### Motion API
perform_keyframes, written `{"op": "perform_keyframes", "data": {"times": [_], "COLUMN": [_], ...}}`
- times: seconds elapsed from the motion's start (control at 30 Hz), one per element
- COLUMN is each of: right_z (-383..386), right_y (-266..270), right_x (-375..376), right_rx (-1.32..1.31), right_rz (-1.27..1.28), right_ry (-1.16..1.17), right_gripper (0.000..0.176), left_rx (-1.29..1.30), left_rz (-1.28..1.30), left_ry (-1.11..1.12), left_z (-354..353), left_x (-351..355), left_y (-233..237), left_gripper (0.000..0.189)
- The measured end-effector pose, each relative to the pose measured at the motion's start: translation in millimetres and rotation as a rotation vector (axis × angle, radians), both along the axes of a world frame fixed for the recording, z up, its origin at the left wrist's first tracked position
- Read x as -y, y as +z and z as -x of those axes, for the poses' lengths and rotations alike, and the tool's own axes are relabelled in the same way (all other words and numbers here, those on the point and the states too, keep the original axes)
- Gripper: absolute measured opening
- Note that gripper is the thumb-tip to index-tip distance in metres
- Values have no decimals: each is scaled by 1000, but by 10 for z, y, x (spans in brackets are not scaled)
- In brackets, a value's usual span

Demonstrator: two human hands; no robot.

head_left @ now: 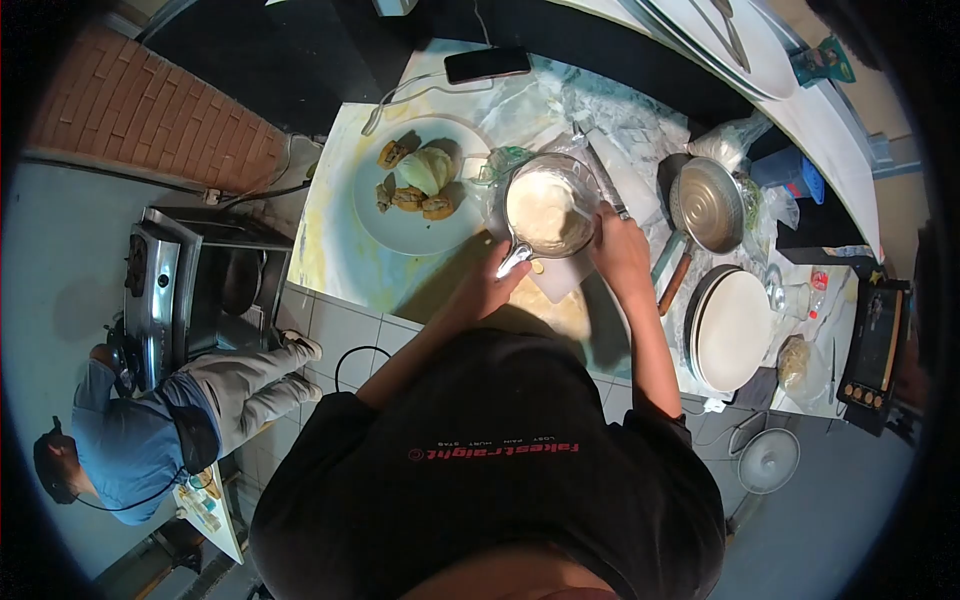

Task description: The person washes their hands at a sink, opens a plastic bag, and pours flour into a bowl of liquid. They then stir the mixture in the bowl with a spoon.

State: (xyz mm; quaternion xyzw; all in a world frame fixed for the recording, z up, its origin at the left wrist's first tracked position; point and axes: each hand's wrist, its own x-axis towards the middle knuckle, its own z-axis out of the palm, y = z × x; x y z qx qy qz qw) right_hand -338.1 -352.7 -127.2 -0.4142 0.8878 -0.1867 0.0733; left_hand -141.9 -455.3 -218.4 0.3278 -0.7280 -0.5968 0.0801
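A round metal pan (549, 206) with a pale creamy mixture in it is over the marbled counter. My left hand (490, 283) is closed around its short shiny handle at the lower left. My right hand (620, 250) rests against the pan's right rim, near a long metal utensil (605, 178); its fingertips are partly hidden, and I cannot tell exactly what they grip. To the left sits a large white plate (400, 235) bearing a pale green rounded food (427, 172) and browned pieces (437, 207). A light board (562, 280) lies just below the pan.
A phone (487, 65) with a cable lies at the counter's back. On the right are a metal pan (708, 205), stacked plates (735, 330), a bottle (819, 292) and plastic bags. A person (140, 430) stands by a stove (150, 300) at the left.
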Motion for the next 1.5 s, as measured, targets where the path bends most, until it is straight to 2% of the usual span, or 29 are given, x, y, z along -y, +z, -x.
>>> {"op": "perform_keyframes", "data": {"times": [0.1, 0.2, 0.3, 0.33, 0.37, 0.43, 0.5, 0.57, 0.63, 0.67, 0.77, 0.8, 0.83, 0.87, 0.93, 0.97, 1.03, 1.1, 1.27, 1.33, 1.37, 1.43, 1.5], "right_z": [-1, -89, 0, 52, 49, 30, -17, -58, -100, -90, 63, 68, 66, 55, 6, -32, -77, -48, -20, -87, -111, -158, -170], "right_y": [-16, 14, -75, -74, -70, -47, 23, 36, -6, -12, -152, -170, -166, -161, -133, -87, -61, -77, -134, -113, -121, -160, -124], "right_x": [-148, -115, 11, 19, 4, -48, -151, -178, -109, -50, 52, 19, -25, -75, -159, -199, -178, -47, 21, -119, -175, -278, -180], "right_rx": [33, 116, 164, 143, 139, 21, 28, 42, 150, 158, 151, 84, 84, 42, 4, 42, 90, 219, 49, -22, -24, 123, 213], "right_rz": [-112, -30, 73, 27, 28, -13, -45, -78, -61, 32, 46, 69, 71, 0, -73, -67, -62, 66, 96, -81, -83, 11, 107], "right_ry": [99, 171, 85, 78, 74, -39, 9, 55, 115, 102, -5, -17, -18, -34, -42, 27, 99, 93, -32, -110, -108, 21, 37], "right_gripper": [14, 12, 10, 18, 18, 11, 12, 13, 18, 20, 18, 15, 15, 15, 15, 14, 14, 18, 13, 12, 12, 12, 13], "left_rx": [32, 11, -46, 11, 69, 4, -60, 19, -12, -42, -76, -15, 45, -38, -20, -12, -53, -47, -48, -56, -35, -10, -116], "left_rz": [-26, -79, -56, -89, -123, -111, -104, -206, -182, -155, -203, -204, -206, -218, -192, -139, -227, -189, -171, -160, -136, -117, 47], "left_ry": [-30, -31, -41, -36, -32, -58, -87, -71, -54, -26, -49, -74, -98, -64, -81, -79, -51, -38, -24, -32, -39, -50, -9], "left_z": [15, 27, 32, 27, 23, 29, 45, 51, 46, 44, 43, 58, 75, 82, 47, 53, 38, 47, 36, 22, 27, 29, 43], "left_x": [12, -24, -23, -12, -2, 42, 60, 39, -17, -33, -5, 43, 87, 81, 107, 86, 35, -4, 35, 42, 36, -17, -107], "left_y": [130, 225, 156, 152, 157, 179, 212, 246, 195, 178, 283, 432, 552, 478, 362, 470, 272, 288, 245, 165, 165, 156, 142], "left_gripper": [57, 56, 54, 51, 48, 45, 42, 36, 35, 33, 28, 26, 24, 22, 25, 26, 27, 28, 33, 34, 35, 36, 39]}}
